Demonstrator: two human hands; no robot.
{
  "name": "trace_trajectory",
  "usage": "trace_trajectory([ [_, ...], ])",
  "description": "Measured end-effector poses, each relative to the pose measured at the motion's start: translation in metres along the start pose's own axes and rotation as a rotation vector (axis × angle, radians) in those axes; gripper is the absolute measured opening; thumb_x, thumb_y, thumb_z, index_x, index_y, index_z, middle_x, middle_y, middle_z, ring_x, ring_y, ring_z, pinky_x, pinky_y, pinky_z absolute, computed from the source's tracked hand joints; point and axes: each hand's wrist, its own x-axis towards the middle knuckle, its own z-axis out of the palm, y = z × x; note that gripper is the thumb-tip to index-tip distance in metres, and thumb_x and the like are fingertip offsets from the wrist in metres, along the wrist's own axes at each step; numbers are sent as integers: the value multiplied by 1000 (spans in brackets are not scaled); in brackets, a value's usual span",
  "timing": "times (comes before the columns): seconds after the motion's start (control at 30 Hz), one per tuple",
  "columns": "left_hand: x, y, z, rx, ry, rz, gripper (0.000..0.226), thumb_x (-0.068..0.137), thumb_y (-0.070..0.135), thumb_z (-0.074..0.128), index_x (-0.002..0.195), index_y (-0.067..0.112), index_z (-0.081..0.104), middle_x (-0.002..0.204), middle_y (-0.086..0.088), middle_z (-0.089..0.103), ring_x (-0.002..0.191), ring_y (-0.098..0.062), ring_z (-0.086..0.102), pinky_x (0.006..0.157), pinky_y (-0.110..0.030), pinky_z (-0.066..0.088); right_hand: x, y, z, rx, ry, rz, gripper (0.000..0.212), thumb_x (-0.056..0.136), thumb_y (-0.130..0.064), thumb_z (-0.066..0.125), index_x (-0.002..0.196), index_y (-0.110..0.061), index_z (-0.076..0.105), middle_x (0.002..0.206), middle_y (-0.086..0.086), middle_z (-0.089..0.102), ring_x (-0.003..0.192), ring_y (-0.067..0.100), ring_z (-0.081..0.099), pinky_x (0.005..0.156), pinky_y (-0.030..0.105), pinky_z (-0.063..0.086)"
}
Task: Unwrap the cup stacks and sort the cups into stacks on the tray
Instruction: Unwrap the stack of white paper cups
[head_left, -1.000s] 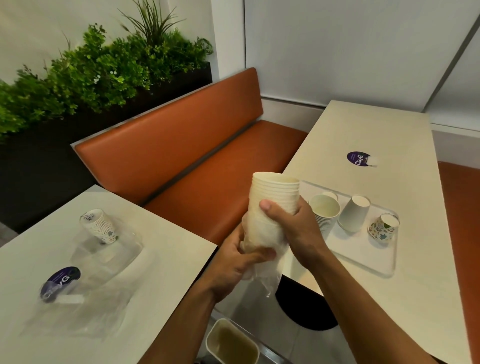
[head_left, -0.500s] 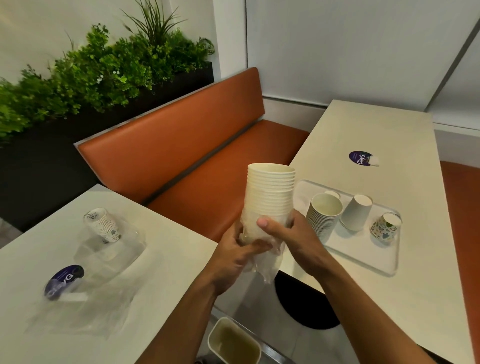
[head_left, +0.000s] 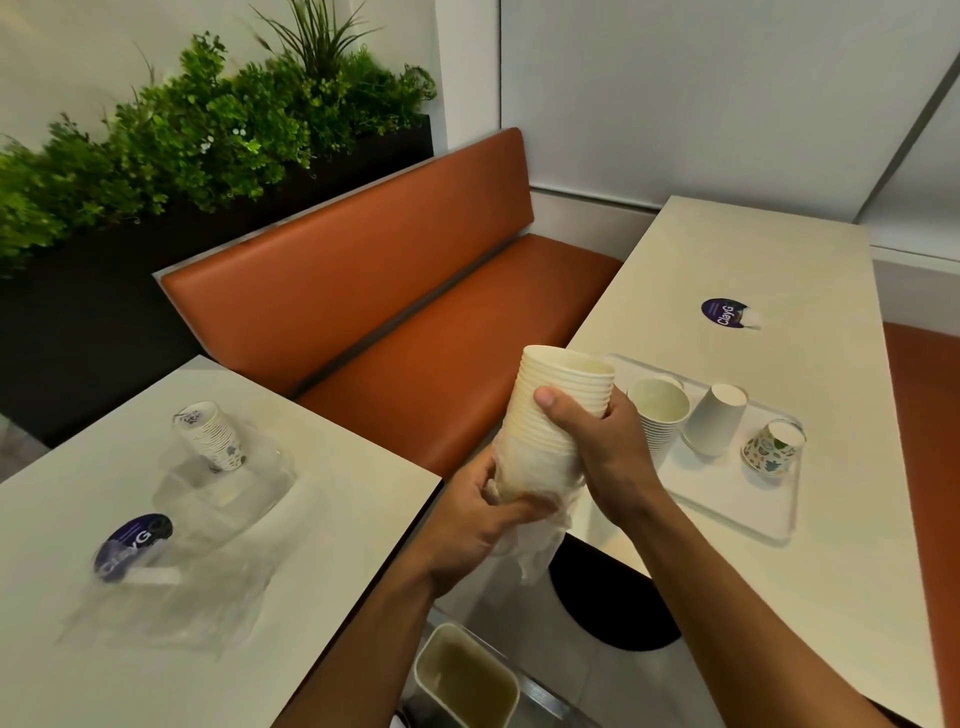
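While the right hand (head_left: 608, 447) grips the cream cup stack (head_left: 550, 415) in mid-air left of the tray (head_left: 727, 512) and the left hand (head_left: 475, 525) clutches its plastic wrapper (head_left: 535, 545), a hard tug could scatter cups floorward.

I see through one camera, worn on the person's head. It looks forward and down from above the cream cup stack (head_left: 561, 415), which sits in the middle of the picture, very near the lens. Both arms reach in from the bottom edge up to the stack. The left bench (head_left: 343, 519) lies on one side of the stack, and the right bench (head_left: 831, 597) with the tray (head_left: 727, 496) on the other. Behind the stack, the orange seat (head_left: 389, 312) and the plants (head_left: 208, 130) look far off.
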Motion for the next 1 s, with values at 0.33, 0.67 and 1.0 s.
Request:
trace_trajectory([
  [0.33,-10,3,-3,-50,47,64,51,76,30,75,123,33,54,101,28,72,101,3,68,76,-14,55,-7,8,8,42,-71,12,76,57,-54,85,122,-18,67,108,2,77,102,24,74,83,42,63],
  [0.67,-6,14,-32,-22,67,110,50,76,33,76,122,30,57,104,27,71,105,3,67,76,-13,55,-12,24,42,16,-108,-6,84,65,-52,85,135,-13,60,120,8,73,110,26,72,91,47,62],
  [1.0,5,20,-82,-21,86,87,56,74,36,79,125,35,57,110,21,71,111,-5,67,79,-19,57,10,15,65,-149,-407,29,73,75,-44,83,138,-17,58,124,4,71,115,23,69,98,42,59],
])
